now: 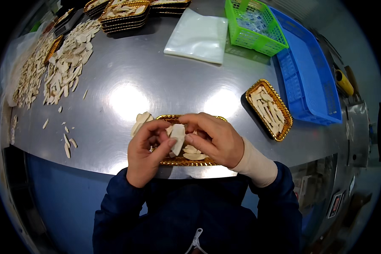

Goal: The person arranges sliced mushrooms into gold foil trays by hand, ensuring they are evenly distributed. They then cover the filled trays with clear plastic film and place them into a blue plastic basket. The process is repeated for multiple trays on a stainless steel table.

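Note:
Over a gold-rimmed brown tray (190, 164) at the table's near edge, my left hand (150, 149) pinches a pale dried slice (178, 136) between thumb and fingers. My right hand (214, 136) is curved close to the slice's right side, its thumb near it; whether it touches or holds anything cannot be told. More pale slices (195, 156) lie in the tray under my hands, partly hidden. Beside the tray's far left corner sits a small stack of slices (142, 122), just beyond my left hand. A beige wrap covers my right wrist.
Piles of slices (71, 57) spread across the left of the metal table (114, 73). Filled gold-rimmed trays (123, 16) are stacked at the back. Clear plastic bags (198, 38), a green basket (260, 43), a blue crate (317, 111) and a filled tray (268, 109) stand further right.

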A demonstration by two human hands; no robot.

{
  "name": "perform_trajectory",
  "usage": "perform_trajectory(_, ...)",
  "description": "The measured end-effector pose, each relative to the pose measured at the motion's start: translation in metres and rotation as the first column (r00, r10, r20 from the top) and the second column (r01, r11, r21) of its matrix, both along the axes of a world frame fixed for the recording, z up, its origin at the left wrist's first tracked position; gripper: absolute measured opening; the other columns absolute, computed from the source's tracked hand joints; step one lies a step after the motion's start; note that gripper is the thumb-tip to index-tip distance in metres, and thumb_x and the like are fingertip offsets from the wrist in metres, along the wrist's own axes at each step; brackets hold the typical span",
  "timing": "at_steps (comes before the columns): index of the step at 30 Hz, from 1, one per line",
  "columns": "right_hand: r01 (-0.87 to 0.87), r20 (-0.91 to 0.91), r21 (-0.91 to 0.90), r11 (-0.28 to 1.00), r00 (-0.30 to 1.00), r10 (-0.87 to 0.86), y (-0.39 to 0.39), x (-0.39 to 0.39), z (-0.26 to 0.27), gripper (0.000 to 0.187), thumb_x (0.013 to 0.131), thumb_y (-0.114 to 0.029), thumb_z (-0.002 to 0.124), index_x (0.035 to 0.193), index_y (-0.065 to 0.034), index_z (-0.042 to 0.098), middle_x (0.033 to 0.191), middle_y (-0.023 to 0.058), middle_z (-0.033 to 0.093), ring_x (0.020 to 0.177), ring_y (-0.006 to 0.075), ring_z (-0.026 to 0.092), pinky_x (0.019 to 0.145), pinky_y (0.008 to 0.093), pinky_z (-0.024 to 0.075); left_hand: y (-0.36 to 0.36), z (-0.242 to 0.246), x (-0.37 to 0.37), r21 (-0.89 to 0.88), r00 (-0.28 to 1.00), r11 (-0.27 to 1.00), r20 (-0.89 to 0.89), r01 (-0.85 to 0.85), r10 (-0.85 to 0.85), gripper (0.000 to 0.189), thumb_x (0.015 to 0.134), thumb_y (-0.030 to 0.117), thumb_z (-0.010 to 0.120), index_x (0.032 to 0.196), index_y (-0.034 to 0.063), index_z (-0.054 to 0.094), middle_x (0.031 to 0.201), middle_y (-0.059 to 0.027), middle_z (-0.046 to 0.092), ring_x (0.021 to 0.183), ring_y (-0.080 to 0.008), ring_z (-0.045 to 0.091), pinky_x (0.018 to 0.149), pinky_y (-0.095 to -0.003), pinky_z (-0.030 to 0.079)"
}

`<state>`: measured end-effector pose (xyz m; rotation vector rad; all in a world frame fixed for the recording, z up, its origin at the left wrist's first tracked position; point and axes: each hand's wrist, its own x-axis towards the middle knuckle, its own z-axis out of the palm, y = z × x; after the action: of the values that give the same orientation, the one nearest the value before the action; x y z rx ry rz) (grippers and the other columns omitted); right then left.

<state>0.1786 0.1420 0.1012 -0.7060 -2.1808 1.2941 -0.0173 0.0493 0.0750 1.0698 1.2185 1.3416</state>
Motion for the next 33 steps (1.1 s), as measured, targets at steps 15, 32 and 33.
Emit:
perform_trajectory(15, 0.470, -0.034, -0.127, 0.873, 0.878, -0.478, -0.006, 0.099, -0.042, 0.014, 0.090, -0.006, 0.063, 0.102, 0.0012, 0.064, 0.087, 0.0022, 0.056, 0.071, 0.0073, 0.047, 0.064, 0.0222, 0.0394, 0.035, -0.024, 0.034, 0.119, 0.510, 0.886, -0.848, 0.448, -0.144, 0.023, 0.079, 0.004, 0.070, 0.101, 0.0028, 0.063, 0.094, -0.0132, 0.056, 0.089, -0.0333, 0.057, 0.078, -0.0412, 0.048)
perform_trajectory(32, 0.519, -0.105, -0.225, 0.825, 0.829, -0.550, -0.016, 0.111, -0.043, 0.012, 0.092, -0.007, 0.063, 0.101, 0.0008, 0.063, 0.089, 0.0012, 0.057, 0.073, 0.0066, 0.048, 0.067, 0.0216, 0.0407, 0.058, -0.006, 0.016, 0.044, 0.483, 0.960, -0.870, 0.277, -0.100, 0.017, 0.081, 0.003, 0.069, 0.095, 0.0021, 0.060, 0.086, -0.0117, 0.058, 0.084, -0.0319, 0.059, 0.073, -0.0404, 0.049)
perform_trajectory(33, 0.518, -0.104, -0.215, 0.828, 0.831, -0.547, -0.017, 0.111, -0.042, 0.011, 0.092, -0.007, 0.063, 0.101, 0.0008, 0.063, 0.089, 0.0013, 0.057, 0.073, 0.0066, 0.048, 0.067, 0.0216, 0.0410, 0.060, -0.010, 0.019, 0.076, 0.481, 0.957, -0.874, 0.280, -0.072, 0.017, 0.081, 0.003, 0.069, 0.095, 0.0020, 0.060, 0.085, -0.0116, 0.058, 0.083, -0.0319, 0.060, 0.072, -0.0404, 0.049)
